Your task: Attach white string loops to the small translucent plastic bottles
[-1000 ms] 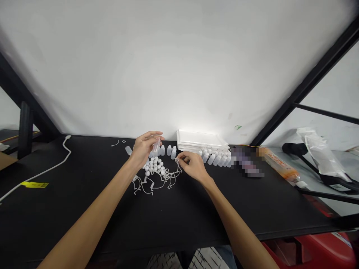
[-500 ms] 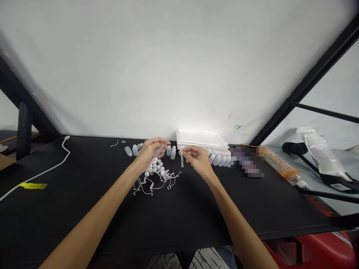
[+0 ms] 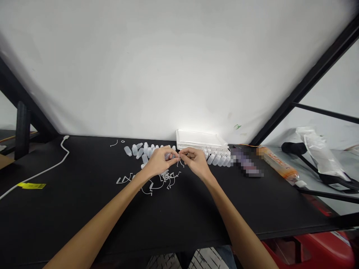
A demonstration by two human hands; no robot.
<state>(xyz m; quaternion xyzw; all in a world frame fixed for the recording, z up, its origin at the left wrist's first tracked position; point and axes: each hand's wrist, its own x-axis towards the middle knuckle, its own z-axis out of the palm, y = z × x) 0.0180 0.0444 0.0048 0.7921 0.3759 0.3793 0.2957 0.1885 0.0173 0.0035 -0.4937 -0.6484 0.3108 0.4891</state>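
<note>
My left hand [image 3: 161, 161] and my right hand [image 3: 195, 160] meet at the middle of the black table [image 3: 84, 220]. In my left fingers sits a small translucent plastic bottle [image 3: 168, 156], mostly hidden by them. My right fingertips pinch a thin white plastic strand [image 3: 181, 157] close to the bottle's top. Just below my hands lies a tangle of similar white strands with small fittings [image 3: 161, 184]. Rows of small translucent bottles [image 3: 144, 151] stand or lie behind my left hand.
More bottles [image 3: 216, 160] lie beyond my right hand, before a white stack of trays [image 3: 200, 139]. Further right are a pixelated item [image 3: 245, 161] and an orange-labelled tube [image 3: 277, 166]. A white cable [image 3: 63, 151] and yellow tag [image 3: 31, 185] lie left.
My hands have come together, with the bottle lowered to the strand in my right fingers. White strands now spread further left, and the round white pieces seen earlier are out of sight.
</note>
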